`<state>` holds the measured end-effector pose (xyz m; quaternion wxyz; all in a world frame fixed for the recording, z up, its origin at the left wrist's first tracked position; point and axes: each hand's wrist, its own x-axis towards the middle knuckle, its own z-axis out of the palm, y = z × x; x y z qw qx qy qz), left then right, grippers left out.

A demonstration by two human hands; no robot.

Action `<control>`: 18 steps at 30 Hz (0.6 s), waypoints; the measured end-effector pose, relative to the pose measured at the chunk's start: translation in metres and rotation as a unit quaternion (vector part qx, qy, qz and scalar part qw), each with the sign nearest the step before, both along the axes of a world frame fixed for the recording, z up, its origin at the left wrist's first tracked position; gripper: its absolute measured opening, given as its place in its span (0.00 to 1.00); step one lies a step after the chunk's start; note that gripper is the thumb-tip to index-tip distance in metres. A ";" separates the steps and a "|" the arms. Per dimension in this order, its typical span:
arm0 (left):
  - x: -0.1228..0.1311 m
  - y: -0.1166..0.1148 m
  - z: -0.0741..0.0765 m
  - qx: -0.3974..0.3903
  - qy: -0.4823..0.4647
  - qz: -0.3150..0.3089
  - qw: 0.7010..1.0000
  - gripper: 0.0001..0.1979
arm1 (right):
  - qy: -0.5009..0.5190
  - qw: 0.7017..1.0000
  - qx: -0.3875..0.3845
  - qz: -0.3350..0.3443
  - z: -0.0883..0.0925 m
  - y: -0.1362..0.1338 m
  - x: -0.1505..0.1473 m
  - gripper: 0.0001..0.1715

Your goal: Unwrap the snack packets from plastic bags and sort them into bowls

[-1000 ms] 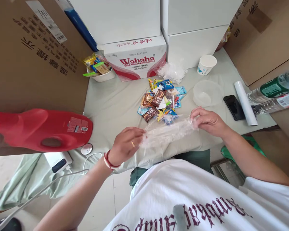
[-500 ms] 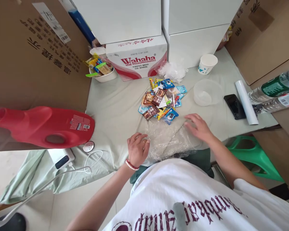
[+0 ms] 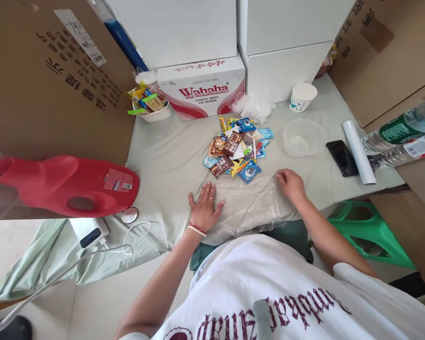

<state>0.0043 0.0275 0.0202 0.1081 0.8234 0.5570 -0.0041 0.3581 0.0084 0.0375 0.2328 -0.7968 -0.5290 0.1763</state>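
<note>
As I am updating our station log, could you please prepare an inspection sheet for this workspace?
Surface: pale green cloth, wrinkled near the front.
Things at hand: clear plastic film spread along the front edge; wrapped snacks piled behind it.
Clutter: paper cup, clear plastic bowl, smartphone and white roll rightward; red jug leftward.
Hands: left hand palm down, fingers spread, at the film's left side; right hand at its right side, fingers curled, grip unclear.
Cables: white cable by a power bank, front left.
Surroundings: cardboard boxes on both sides, Wahaha carton behind, green stool right.

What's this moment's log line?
clear film: spread on cloth; left hand: flat at left edge; right hand: curled at right edge, grip unclear; snack packets: piled beyond
</note>
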 end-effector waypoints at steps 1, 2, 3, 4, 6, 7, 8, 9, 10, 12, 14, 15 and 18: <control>0.001 0.003 0.001 -0.010 -0.002 0.002 1.000 0.36 | -0.031 0.999 0.033 0.010 0.005 -0.003 -0.002 0.18; 0.002 0.006 0.002 -0.021 -0.002 -0.002 1.000 0.36 | -0.055 0.996 0.066 0.035 0.010 -0.006 -0.008 0.19; 0.002 0.008 0.003 -0.029 0.000 -0.012 1.000 0.38 | -0.067 0.990 0.094 0.085 0.014 -0.010 -0.016 0.20; 0.002 0.010 0.003 -0.035 0.004 -0.027 0.999 0.40 | -0.072 0.978 0.112 0.159 0.016 -0.014 -0.024 0.21; -0.004 0.011 0.003 -0.034 0.015 -0.068 0.997 0.49 | -0.084 0.935 0.112 0.326 0.014 -0.024 -0.039 0.22; -0.009 0.011 0.002 -0.031 0.018 -0.095 0.995 0.54 | -0.098 0.910 0.101 0.390 0.009 -0.030 -0.042 0.26; -0.017 0.010 0.000 -0.029 0.020 -0.126 0.991 0.57 | -0.117 0.889 0.089 0.434 0.002 -0.036 -0.042 0.31; -0.026 0.009 -0.002 -0.029 0.019 -0.158 0.987 0.60 | -0.137 0.878 0.077 0.452 -0.005 -0.043 -0.038 0.36; -0.037 0.008 -0.004 -0.033 0.017 -0.186 0.982 0.61 | -0.153 0.878 0.066 0.449 -0.012 -0.048 -0.032 0.40; -0.061 0.007 -0.005 -0.045 0.006 -0.223 0.974 0.63 | -0.171 0.886 0.055 0.428 -0.024 -0.059 -0.017 0.45; -0.082 0.006 -0.002 -0.040 -0.018 -0.221 0.974 0.64 | -0.175 0.894 0.055 0.409 -0.028 -0.066 -0.006 0.47; -0.088 0.006 0.002 -0.026 -0.036 -0.208 0.977 0.63 | -0.173 0.899 0.059 0.397 -0.027 -0.068 -0.004 0.47; -0.081 0.001 0.021 0.063 -0.116 -0.137 0.982 0.43 | -0.162 0.921 0.080 0.345 -0.018 -0.069 -0.015 0.45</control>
